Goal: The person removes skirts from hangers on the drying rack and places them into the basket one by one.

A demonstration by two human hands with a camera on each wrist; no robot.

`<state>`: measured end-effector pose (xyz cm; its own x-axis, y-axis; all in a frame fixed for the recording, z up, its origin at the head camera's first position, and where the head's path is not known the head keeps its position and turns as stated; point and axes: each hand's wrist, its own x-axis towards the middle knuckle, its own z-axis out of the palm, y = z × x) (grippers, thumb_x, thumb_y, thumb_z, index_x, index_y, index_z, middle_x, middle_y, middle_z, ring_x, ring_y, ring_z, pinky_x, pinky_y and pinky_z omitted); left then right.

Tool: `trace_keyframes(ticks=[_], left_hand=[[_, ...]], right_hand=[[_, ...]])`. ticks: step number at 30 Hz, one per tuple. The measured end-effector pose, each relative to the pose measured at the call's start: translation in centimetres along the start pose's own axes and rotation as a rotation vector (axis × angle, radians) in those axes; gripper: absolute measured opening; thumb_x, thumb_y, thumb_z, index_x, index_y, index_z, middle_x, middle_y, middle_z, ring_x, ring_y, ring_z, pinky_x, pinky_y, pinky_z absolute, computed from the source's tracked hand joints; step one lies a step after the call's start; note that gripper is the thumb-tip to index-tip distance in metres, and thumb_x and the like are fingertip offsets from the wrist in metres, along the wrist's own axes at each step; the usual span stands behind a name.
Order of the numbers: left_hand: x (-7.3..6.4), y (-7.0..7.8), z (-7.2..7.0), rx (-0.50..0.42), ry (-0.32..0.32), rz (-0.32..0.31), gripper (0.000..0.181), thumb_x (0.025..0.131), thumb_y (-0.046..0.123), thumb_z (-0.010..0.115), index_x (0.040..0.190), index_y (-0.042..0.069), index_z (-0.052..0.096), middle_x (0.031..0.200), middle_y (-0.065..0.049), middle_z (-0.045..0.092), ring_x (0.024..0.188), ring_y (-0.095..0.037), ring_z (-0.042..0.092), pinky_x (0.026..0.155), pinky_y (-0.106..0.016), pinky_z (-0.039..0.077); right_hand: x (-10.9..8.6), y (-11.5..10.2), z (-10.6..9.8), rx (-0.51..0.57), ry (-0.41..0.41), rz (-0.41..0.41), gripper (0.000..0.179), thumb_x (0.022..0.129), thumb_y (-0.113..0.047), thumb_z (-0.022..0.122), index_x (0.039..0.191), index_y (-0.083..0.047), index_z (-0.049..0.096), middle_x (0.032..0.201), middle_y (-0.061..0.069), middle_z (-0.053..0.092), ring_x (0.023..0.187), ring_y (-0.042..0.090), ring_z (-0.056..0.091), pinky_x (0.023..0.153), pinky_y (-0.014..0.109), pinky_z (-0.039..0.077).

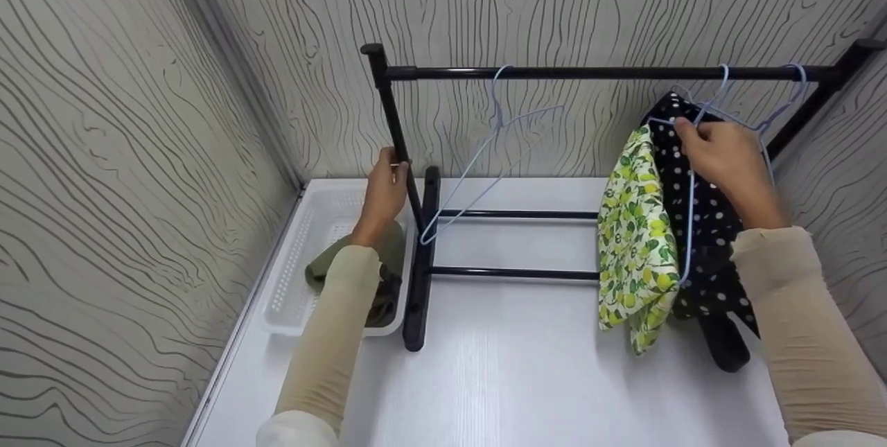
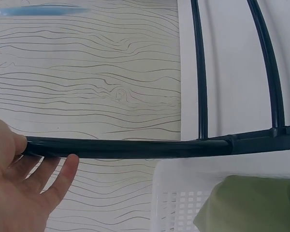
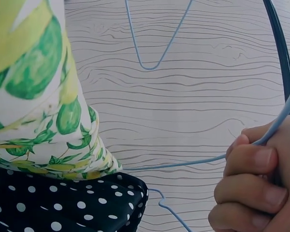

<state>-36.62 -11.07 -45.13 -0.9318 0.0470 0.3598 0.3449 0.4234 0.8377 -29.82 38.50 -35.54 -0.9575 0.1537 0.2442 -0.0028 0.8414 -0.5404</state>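
Observation:
My left hand [image 1: 384,190] holds the left upright post [image 1: 393,114] of a black garment rack. In the left wrist view, the thumb lies over the post [image 2: 116,148] and the fingers come up from below. My right hand [image 1: 727,156] grips a blue wire hanger [image 1: 691,225] that hooks over the top rail [image 1: 624,73]. From this hanger hangs a white cloth with a lemon-and-leaf print [image 1: 637,225]. In the right wrist view, the fingers are curled round the hanger wire [image 3: 183,164]. A black polka-dot garment [image 1: 714,218] hangs just behind, on another blue hanger [image 1: 793,90].
A bare blue hanger [image 1: 457,188] hangs tilted toward the rail's left end. Left of the rack sits a white perforated basket [image 1: 284,308] with a green cloth [image 1: 326,263] and something dark inside. Wood-patterned panels [image 1: 138,225] enclose the white tabletop [image 1: 485,378].

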Motion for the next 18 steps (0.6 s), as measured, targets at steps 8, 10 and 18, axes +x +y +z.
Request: trace_keyframes(ticks=[8, 10, 18], left_hand=[[0.1, -0.3, 0.1, 0.01, 0.008, 0.025, 0.029, 0.113, 0.005, 0.046, 0.14, -0.005, 0.051, 0.132, -0.025, 0.064, 0.128, -0.037, 0.065, 0.11, -0.048, 0.053], [0.1, -0.4, 0.1, 0.006, 0.01, 0.028, 0.029, 0.113, 0.005, 0.046, 0.14, -0.006, 0.051, 0.132, -0.025, 0.064, 0.127, -0.037, 0.065, 0.109, -0.048, 0.054], [0.2, -0.5, 0.1, -0.008, 0.006, 0.024, 0.03, 0.113, 0.005, 0.045, 0.141, -0.006, 0.05, 0.134, -0.026, 0.063, 0.127, -0.037, 0.065, 0.108, -0.048, 0.054]], right_hand=[[0.4, -0.6, 0.6, -0.072, 0.039, -0.031, 0.062, 0.113, -0.047, 0.039, 0.064, -0.01, 0.049, 0.056, 0.004, 0.049, 0.049, 0.021, 0.04, 0.048, 0.034, 0.032], [0.5, -0.8, 0.8, -0.078, 0.033, -0.032, 0.062, 0.113, -0.044, 0.039, 0.072, -0.004, 0.062, 0.064, 0.01, 0.059, 0.052, 0.023, 0.044, 0.05, 0.035, 0.035], [0.6, -1.5, 1.5, -0.074, -0.005, -0.044, 0.065, 0.115, -0.039, 0.029, 0.088, 0.002, 0.071, 0.059, 0.006, 0.053, 0.05, 0.022, 0.044, 0.048, 0.036, 0.036]])
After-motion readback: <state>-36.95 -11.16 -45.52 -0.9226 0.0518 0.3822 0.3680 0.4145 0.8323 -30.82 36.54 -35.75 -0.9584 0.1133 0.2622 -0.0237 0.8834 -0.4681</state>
